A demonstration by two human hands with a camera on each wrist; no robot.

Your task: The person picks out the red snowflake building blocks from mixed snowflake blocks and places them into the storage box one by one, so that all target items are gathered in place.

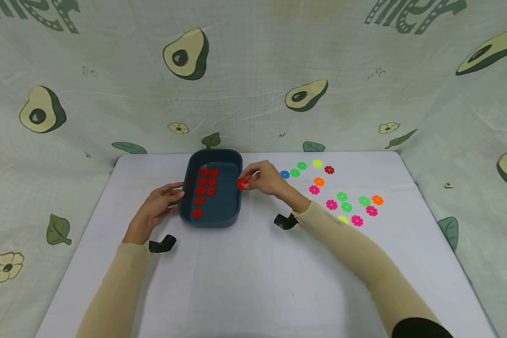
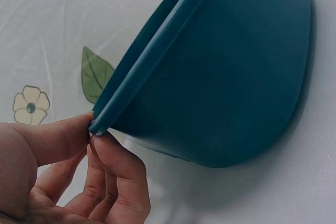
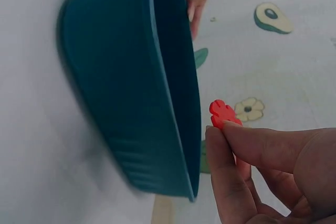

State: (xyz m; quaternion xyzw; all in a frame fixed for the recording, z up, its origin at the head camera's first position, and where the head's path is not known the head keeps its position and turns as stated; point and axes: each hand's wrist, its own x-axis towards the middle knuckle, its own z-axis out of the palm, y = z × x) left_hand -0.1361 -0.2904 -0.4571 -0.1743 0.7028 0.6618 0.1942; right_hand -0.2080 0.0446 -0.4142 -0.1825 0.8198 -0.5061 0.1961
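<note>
My right hand (image 1: 264, 178) pinches a red flower-shaped disc (image 1: 242, 184) between thumb and fingertips, at the right rim of a dark teal tub (image 1: 226, 218). The right wrist view shows that red disc (image 3: 223, 113) beside the tub's rim (image 3: 167, 90), apart from it. At the tub's left side, my left hand (image 1: 158, 206) holds the rim; in the left wrist view its thumb and finger pinch the rim's edge (image 2: 142, 59). Inside the tub, several red discs (image 1: 200, 190) lie in two columns toward the left.
Flower-shaped discs in several colours lie on the right of the white table (image 1: 236, 281), among them a blue one (image 1: 285, 174), a dark red one (image 1: 329, 170), an orange one (image 1: 378, 200) and a pink one (image 1: 357, 220). Behind the table hangs an avocado-print cloth (image 1: 245, 108).
</note>
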